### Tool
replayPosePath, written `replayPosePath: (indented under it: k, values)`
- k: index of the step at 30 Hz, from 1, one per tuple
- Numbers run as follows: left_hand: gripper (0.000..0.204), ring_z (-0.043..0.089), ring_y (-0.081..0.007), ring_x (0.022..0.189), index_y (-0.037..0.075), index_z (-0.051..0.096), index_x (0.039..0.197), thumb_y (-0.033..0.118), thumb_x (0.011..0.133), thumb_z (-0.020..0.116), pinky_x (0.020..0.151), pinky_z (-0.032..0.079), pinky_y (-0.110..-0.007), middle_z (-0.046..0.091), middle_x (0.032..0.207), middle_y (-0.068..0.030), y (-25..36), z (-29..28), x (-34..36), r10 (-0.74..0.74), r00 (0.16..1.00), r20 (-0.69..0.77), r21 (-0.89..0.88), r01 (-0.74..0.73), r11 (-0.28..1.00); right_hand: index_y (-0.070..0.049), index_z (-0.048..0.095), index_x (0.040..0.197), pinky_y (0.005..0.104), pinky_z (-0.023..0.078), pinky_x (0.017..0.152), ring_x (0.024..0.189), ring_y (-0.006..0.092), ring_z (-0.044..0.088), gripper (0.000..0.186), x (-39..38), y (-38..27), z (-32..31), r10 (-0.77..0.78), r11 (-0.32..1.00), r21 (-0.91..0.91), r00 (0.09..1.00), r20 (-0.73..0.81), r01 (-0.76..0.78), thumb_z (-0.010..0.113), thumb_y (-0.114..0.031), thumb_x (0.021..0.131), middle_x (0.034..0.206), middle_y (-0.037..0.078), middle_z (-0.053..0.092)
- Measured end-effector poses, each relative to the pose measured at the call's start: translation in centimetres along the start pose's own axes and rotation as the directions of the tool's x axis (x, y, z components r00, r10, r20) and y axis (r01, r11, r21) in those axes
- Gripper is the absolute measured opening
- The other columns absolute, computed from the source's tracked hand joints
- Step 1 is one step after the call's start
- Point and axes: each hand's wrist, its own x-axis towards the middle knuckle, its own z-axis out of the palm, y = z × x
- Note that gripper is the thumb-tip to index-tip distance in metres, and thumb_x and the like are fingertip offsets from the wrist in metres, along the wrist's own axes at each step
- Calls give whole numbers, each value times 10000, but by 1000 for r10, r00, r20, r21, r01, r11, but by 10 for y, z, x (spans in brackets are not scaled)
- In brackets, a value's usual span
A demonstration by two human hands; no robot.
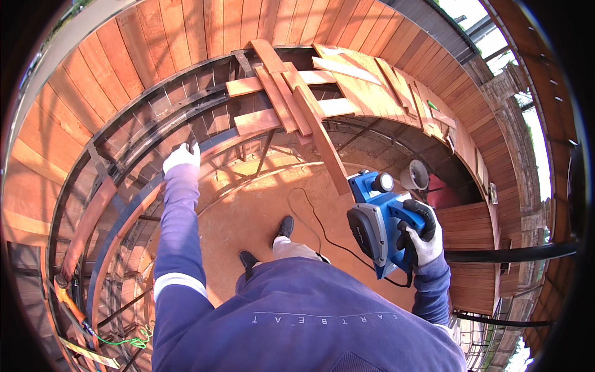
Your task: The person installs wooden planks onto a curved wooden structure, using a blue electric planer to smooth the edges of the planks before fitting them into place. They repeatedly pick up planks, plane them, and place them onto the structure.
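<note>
In my right hand, gloved in white and black, is a blue electric hand planer with a grey side cover and a round black-and-white front knob. My fingers wrap its rear handle, and it hangs in the air at my right. My left hand, in the same kind of glove, reaches out to the curved metal frame. Its fingertips are at the frame's rail; whether they grip it I cannot tell. A long wooden board slants from the stacked planks toward the planer.
Loose planks lie crossed over the frame ahead. Further planks and boards cover the right of the curve. A dark cable trails over the brown floor. At the left are an orange tool and green cord. A grey bucket stands beyond the planer.
</note>
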Motion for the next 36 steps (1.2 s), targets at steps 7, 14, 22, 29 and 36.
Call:
replayPosePath:
  k: [7, 14, 22, 29, 36]
  values:
    - [519, 677, -352, 933, 120, 671, 1061, 551, 947, 405, 837, 511, -454, 709, 970, -165, -2, 4, 1, 25, 999, -39, 5, -25, 1000, -27, 521, 1259, 244, 489, 737, 861, 113, 573, 408, 0, 14, 3, -39, 998, -56, 999, -2, 39, 579, 30, 859, 1102, 82, 586]
    - [516, 689, -341, 863, 102, 669, 1125, 532, 900, 492, 805, 519, -462, 717, 915, -158, -4, 8, -5, 46, 996, -78, -4, -46, 999, -39, 527, 1253, 232, 519, 670, 874, 96, 579, 408, 80, -11, 39, -68, 994, -81, 996, 65, 73, 571, 90, 868, 1135, 52, 576]
    - [531, 682, -340, 914, 100, 649, 1160, 535, 910, 476, 818, 518, -451, 713, 947, -161, -1, 0, -8, 16, 1000, -23, 21, -15, 1000, -50, 518, 1225, 235, 474, 485, 579, 90, 553, 341, 174, -32, 74, -91, 996, 20, 983, 162, 89, 586, 17, 898, 898, 58, 621]
    - [483, 682, -348, 912, 133, 672, 982, 555, 924, 446, 824, 517, -453, 709, 948, -165, -2, -1, -4, -5, 1000, -21, -9, 5, 1000, -48, 502, 1272, 223, 464, 503, 599, 82, 552, 393, 83, -22, 28, -120, 992, 61, 987, 106, 114, 598, -2, 894, 956, 58, 608]
    - [490, 677, -352, 926, 133, 677, 986, 554, 937, 431, 829, 513, -459, 705, 976, -166, -1, 4, 2, -3, 999, -35, -20, 2, 1000, -41, 512, 1267, 241, 497, 573, 661, 99, 583, 421, 5, 13, -5, -82, 986, -139, 995, 59, 90, 575, 24, 855, 1001, 81, 604]
